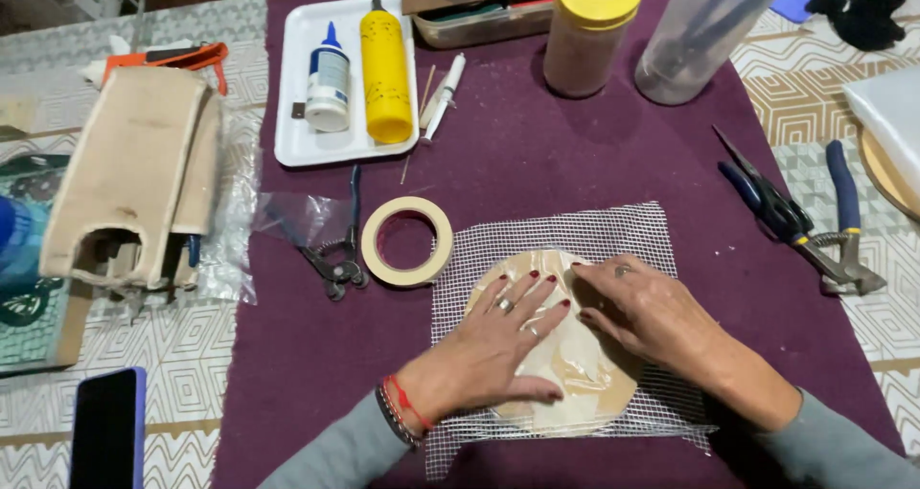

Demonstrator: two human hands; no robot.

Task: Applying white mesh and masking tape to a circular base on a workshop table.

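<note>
Both hands, left hand (489, 341) and right hand (640, 312), lay flat and open, pinning a round beige film-covered disc (575, 374) on white mesh sheet (575, 235), right of the masking-tape roll (406, 241).

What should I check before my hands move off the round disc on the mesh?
1. Left hand flat on the round disc: ok.
2. Right hand pressing the disc's upper right edge: ok.
3. White mesh sheet lies under the disc and shows on all sides: ok.
4. Clear film on the disc smooth, free of wrinkles: cannot tell.
5. Masking tape roll lies close to the mesh's left edge: ok.
6. Glue bottles capped, in the white tray: ok.
</note>
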